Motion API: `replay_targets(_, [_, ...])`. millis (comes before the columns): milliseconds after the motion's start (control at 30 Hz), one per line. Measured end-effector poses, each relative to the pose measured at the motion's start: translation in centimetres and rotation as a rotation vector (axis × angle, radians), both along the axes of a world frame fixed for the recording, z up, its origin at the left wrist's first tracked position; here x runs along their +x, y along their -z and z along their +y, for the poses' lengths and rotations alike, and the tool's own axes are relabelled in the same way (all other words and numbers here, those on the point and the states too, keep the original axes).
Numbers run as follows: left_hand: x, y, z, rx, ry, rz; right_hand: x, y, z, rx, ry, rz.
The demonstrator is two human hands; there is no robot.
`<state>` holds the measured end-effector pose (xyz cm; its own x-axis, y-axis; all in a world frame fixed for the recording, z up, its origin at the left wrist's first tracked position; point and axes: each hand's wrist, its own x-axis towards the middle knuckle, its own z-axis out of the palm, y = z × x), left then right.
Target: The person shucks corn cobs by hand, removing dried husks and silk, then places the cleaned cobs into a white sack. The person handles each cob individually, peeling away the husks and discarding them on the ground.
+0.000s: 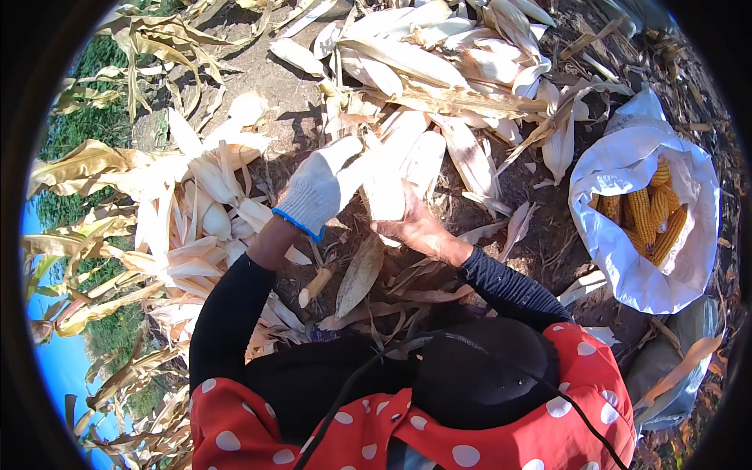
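In front of me, my right hand [417, 229] is bare and wraps around the lower end of an ear of corn [383, 197] in pale husk. My left hand [320, 185], in a white knit glove with a blue cuff edge, is at the ear's upper left side and grips it there. Strong glare washes out the glove's fingertips and the husk between the hands. Right beside the held ear lies another husked ear [427, 154]. Below it, a dry, speckled husk leaf [359, 276] lies near a cut corn stalk stub [316, 286].
At the right, an open white woven sack [640, 282] holds several bare yellow corn cobs [646, 217]. A heap of ears in husk [435, 53] covers the ground ahead. Loose husks [188, 258] and dry corn stalks [88, 170] fill the left. A greyish sack [670, 364] lies at lower right.
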<state>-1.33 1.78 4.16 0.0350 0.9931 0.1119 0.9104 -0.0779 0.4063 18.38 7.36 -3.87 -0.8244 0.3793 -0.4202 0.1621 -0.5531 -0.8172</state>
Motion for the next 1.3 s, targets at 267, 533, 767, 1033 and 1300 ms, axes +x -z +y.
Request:
replay_targets(267, [-0.3,-2.7,-0.1,-0.416,-0.287,-0.616,0.6,-0.1,0.9,0.130,-0.228,-0.022])
replay_targets(533, [-1.0,5.5,-3.7,-0.237,-0.653,-0.612,0.0,-0.2,-1.0,0.819,-0.099,-0.222])
replay_targets(767, [1.6,1.5,-0.8,-0.129,-0.793,-1.190,-0.8,-0.8,-1.1,1.002,0.084,-0.369])
replay_targets(1033, [1.7,2.3,1.1,-0.053,-0.439,-0.136,-2.6,-0.6,-1.4,0.184,0.253,0.005])
replay_targets(1300, [5.2,1.1,2.0,-0.059,-0.504,-0.958,-4.2,-4.0,2.4,-0.825,0.551,0.336])
